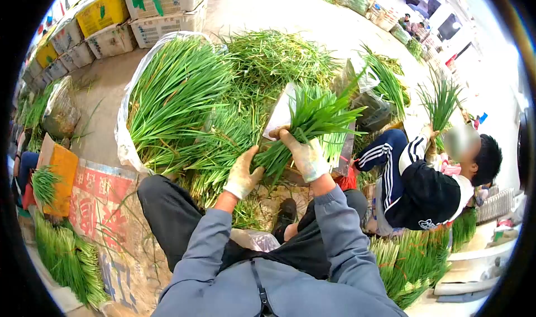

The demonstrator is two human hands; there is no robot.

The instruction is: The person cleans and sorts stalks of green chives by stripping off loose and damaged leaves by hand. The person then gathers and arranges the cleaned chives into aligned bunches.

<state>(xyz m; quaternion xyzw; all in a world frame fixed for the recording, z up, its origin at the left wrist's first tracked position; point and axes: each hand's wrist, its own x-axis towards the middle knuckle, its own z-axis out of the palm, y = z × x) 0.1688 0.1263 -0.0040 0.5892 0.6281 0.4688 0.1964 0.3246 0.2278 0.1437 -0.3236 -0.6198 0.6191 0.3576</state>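
My right hand [306, 156], in a pale soiled work glove, is closed round a bunch of green chives [321, 116]. The leaves of the bunch spread up and to the right over a low stand with a white board [283, 109]. Just left of the bunch is my left hand [243, 175], gloved too, its thumb and fingers apart; whether its fingertips touch the stray leaves I cannot tell. Under and beyond my hands lies a heap of loose chives [229, 141]. A big pile of chives [178, 93] fills a white plastic sheet [124, 130] on the left.
On my right a seated person [430, 188] holds another bunch of chives [440, 102]. Stacked crates [162, 10] stand at the back left. Tied bundles [416, 264] lie at the lower right, more chives [67, 255] at the lower left beside flattened cardboard [106, 205].
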